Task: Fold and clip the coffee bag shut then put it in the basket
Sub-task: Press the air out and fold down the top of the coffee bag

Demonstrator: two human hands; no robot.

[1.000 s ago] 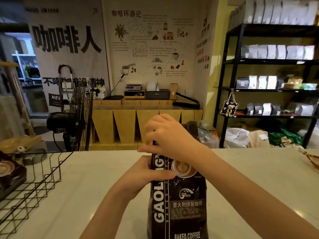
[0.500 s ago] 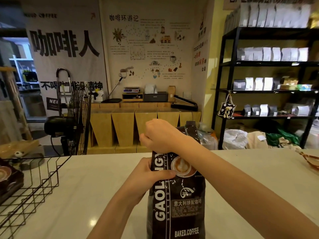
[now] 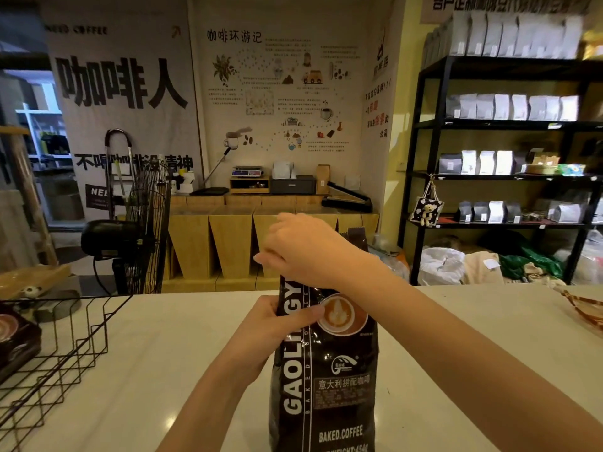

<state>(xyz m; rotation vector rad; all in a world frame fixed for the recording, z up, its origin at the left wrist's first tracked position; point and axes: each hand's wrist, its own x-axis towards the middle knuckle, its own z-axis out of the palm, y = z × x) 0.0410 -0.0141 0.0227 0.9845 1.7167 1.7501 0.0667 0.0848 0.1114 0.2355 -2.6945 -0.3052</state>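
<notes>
A tall black coffee bag (image 3: pixel 329 380) with white lettering and a latte picture stands upright on the white counter, near its front edge. My left hand (image 3: pixel 277 324) grips the bag's left side just below the top, thumb across the front. My right hand (image 3: pixel 306 249) is closed over the bag's top from the right, covering most of the fold; a crimped corner of the top sticks up behind my wrist. No clip shows. The black wire basket (image 3: pixel 65 347) sits on the counter at the left.
Another dark coffee bag (image 3: pixel 16 337) lies inside the basket. A woven tray (image 3: pixel 584 308) sits at the counter's right edge. Behind the counter stand a floor fan (image 3: pixel 143 230), wooden cabinets and a black shelf unit (image 3: pixel 509 151) with bags.
My right hand stays on the bag's top and has shifted slightly; the left keeps its grip. The view has tilted a little, so the bag sits lower in frame.
</notes>
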